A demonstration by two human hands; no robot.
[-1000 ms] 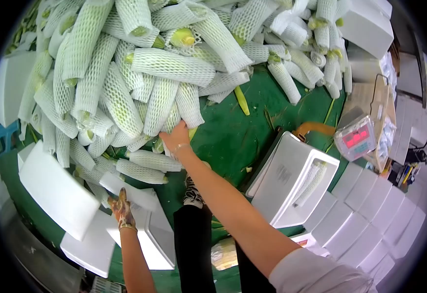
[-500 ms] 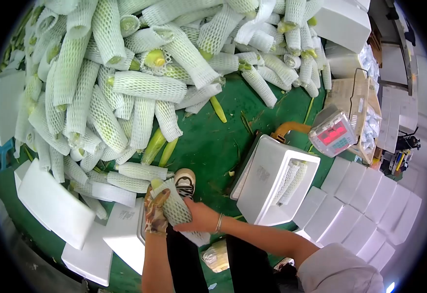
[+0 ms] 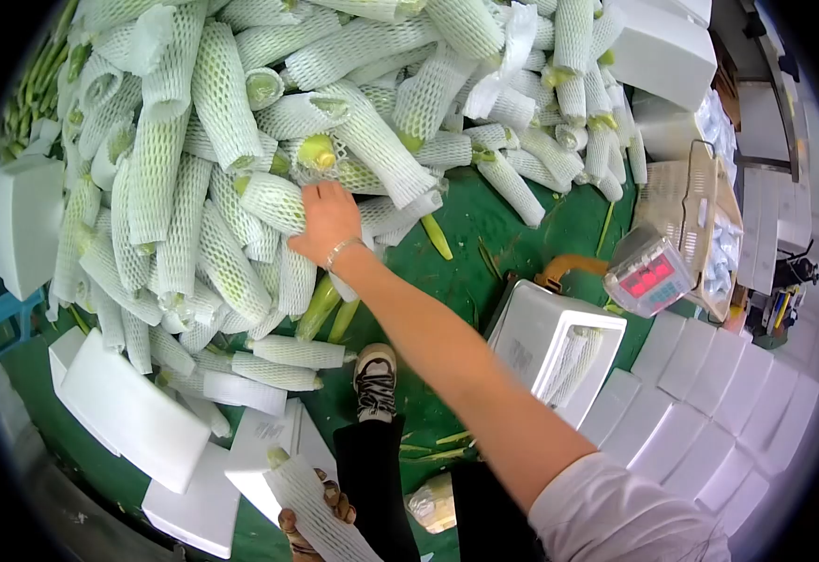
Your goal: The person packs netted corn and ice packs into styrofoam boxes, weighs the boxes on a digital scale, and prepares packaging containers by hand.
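Observation:
In the head view, my left hand [image 3: 320, 520], in a patterned glove, is closed around a long pale-green vegetable in a white foam net [image 3: 311, 496] low in the frame. My bare right hand [image 3: 330, 223] reaches into the large pile of net-sleeved vegetables [image 3: 231, 258]. Its fingers wrap round the near end of one net-sleeved vegetable [image 3: 274, 203] on top of the pile. The exact kind of vegetable cannot be made out under the netting.
A white foam box [image 3: 559, 342] with net-sleeved pieces inside sits beside a scale with a red display [image 3: 651, 276]. White foam boxes [image 3: 709, 403] are stacked at right; foam lids [image 3: 133, 403] lie at lower left. Loose green leaves [image 3: 436, 237] lie on the green floor [image 3: 428, 323].
My right hand has let go of the net-sleeved vegetable and moved up to another in the pile. My left hand has dropped lower, still holding its piece.

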